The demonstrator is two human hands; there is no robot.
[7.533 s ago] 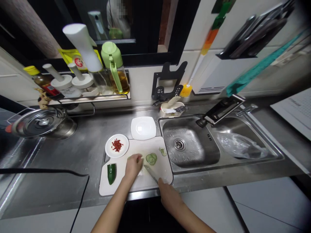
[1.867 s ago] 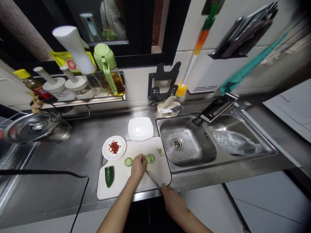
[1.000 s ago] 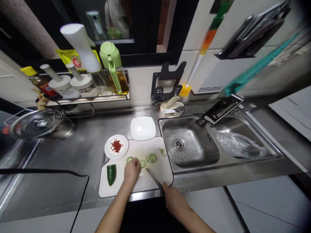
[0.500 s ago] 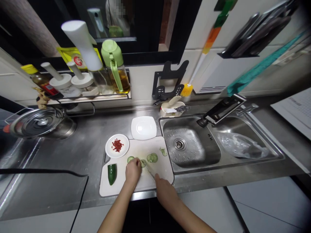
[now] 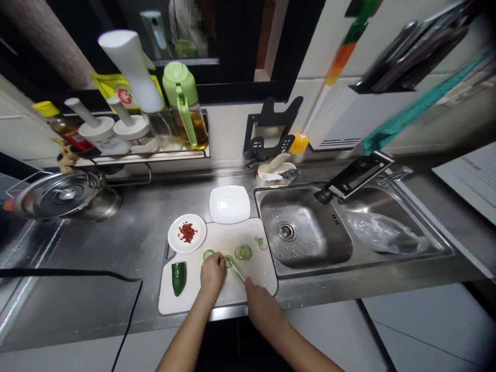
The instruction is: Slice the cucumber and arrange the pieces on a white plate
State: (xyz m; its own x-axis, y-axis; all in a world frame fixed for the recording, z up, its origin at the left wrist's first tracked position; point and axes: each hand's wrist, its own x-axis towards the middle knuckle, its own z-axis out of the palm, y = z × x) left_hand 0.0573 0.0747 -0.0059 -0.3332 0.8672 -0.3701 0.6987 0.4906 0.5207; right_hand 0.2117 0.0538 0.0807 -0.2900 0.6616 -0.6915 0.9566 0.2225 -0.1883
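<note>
My right hand [image 5: 263, 302] is closed round the handle of a knife [image 5: 238, 272], its thin blade pointing up and left over the cutting board [image 5: 248, 235]. The blade tip meets a pale green cucumber slice [image 5: 228, 261]. My left hand [image 5: 212, 273] has its fingers curled down on the board, pressing the near edge of that slice; the fingertips are partly hidden. Just behind it lies another cucumber slice [image 5: 208, 254]. More slices [image 5: 243, 252] overlap to the right. A dark green cucumber chunk [image 5: 179, 279] rests at the board's left.
A round plate [image 5: 203, 238] with chopped red bits overlaps the board's back left corner. Behind the board sits a white square dish [image 5: 230, 204]. Green scraps [image 5: 261, 242] lie at its right. A steel sink [image 5: 310, 253] adjoins on the right; a lidded pot [image 5: 96, 204] stands left.
My right hand has shifted slightly left and up, bringing the knife blade onto the slice by my left fingers. My left hand stays in place.
</note>
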